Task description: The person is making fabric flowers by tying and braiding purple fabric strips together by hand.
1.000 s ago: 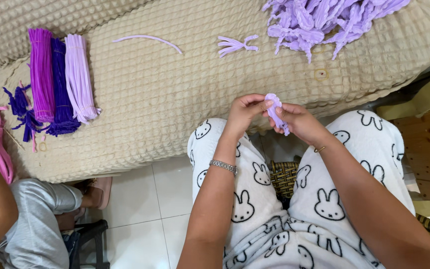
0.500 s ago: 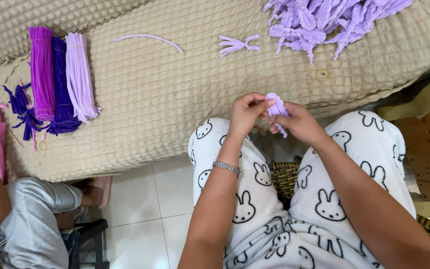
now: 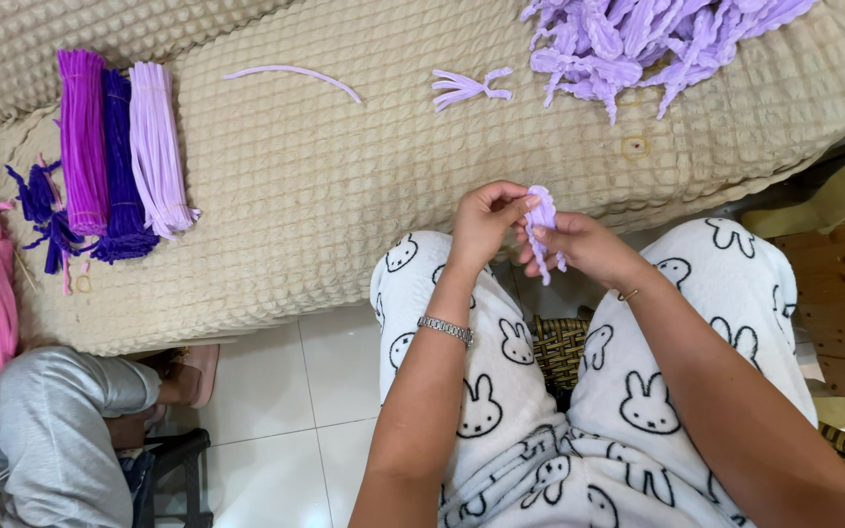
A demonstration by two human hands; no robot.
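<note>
White floor tiles and rabbit-print trousers lie below, where the left hand (image 3: 486,220) and right hand (image 3: 579,244) both pinch a small lilac pipe-cleaner piece (image 3: 541,223), seemingly mid-twist; finishing calls for firm fingertip turns. Beyond, a cream quilted cushion (image 3: 325,196) carries a finished lilac twist (image 3: 468,86), bundled purple stems (image 3: 119,156) and a lilac heap (image 3: 647,39).
</note>
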